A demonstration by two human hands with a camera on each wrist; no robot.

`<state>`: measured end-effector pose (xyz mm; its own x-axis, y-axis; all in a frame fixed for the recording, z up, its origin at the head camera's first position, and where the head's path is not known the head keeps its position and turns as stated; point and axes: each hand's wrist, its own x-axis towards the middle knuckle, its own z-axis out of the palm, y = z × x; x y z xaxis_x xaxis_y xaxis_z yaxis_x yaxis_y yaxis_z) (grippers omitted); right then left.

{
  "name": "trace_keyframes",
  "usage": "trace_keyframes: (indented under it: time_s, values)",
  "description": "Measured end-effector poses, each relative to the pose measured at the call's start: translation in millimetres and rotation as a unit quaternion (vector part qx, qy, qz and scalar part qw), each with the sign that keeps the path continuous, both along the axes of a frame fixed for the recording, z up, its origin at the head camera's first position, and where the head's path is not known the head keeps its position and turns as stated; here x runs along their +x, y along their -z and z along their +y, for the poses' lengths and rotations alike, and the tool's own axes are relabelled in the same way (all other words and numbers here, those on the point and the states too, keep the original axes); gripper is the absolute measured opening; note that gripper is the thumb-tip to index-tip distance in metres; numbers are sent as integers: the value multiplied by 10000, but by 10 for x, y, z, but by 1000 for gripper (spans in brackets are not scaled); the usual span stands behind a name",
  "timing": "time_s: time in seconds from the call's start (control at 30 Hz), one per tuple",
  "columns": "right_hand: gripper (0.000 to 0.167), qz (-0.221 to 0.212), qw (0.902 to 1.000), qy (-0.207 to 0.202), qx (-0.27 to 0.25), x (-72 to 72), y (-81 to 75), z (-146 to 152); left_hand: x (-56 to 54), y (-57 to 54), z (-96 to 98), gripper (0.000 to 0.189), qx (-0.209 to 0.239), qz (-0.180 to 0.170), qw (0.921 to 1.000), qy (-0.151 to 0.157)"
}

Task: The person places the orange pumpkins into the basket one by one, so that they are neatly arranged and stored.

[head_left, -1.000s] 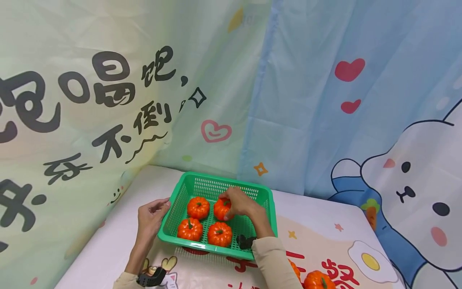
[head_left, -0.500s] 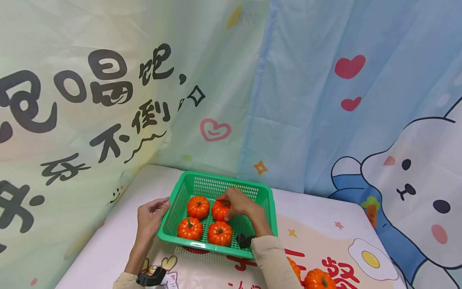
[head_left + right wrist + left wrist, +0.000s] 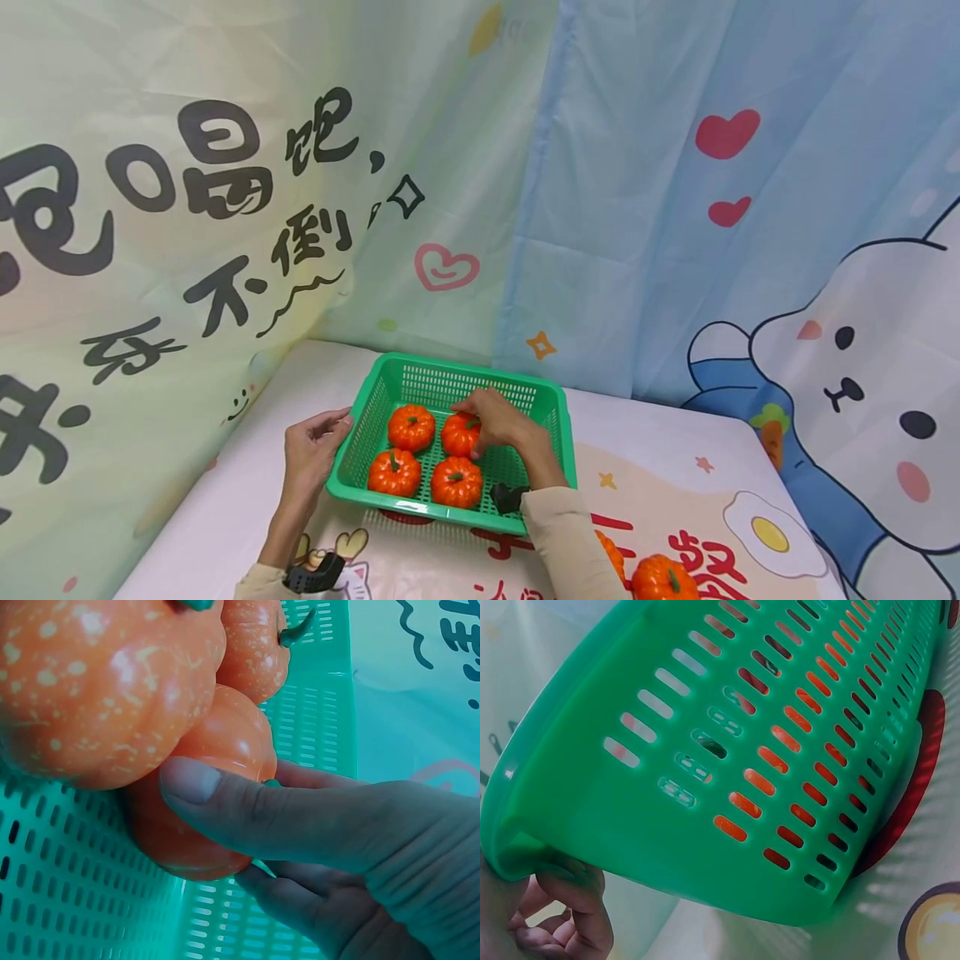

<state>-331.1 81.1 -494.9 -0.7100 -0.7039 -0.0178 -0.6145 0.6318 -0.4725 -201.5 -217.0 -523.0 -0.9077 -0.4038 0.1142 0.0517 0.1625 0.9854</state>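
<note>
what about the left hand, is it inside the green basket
No, the head view shows the left hand outside the green basket, at its left rim.

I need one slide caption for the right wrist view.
A right hand holds a glossy orange ribbed pumpkin inside a green perforated plastic basket.
</note>
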Motion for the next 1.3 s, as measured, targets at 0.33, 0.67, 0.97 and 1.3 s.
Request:
trace_keyframes:
  time_s: [0.33, 0.67, 0.97, 1.3]
  values:
    - [89, 88, 9997, 113, 203, -68, 83, -1, 5, -17, 12, 27, 101, 58, 9999, -25]
    - [92, 114, 9970, 653, 401, 180, -258, 114, -6, -12, 36, 27, -93, 69, 9999, -28]
    - [89, 19, 9951, 976, 126, 476, -609, 202, 12, -11, 12, 30, -199, -47, 9998, -44]
    - [90, 111, 9929, 1182, -55, 661, -753, 413, 16, -18, 22, 30, -261, -165, 9995, -86]
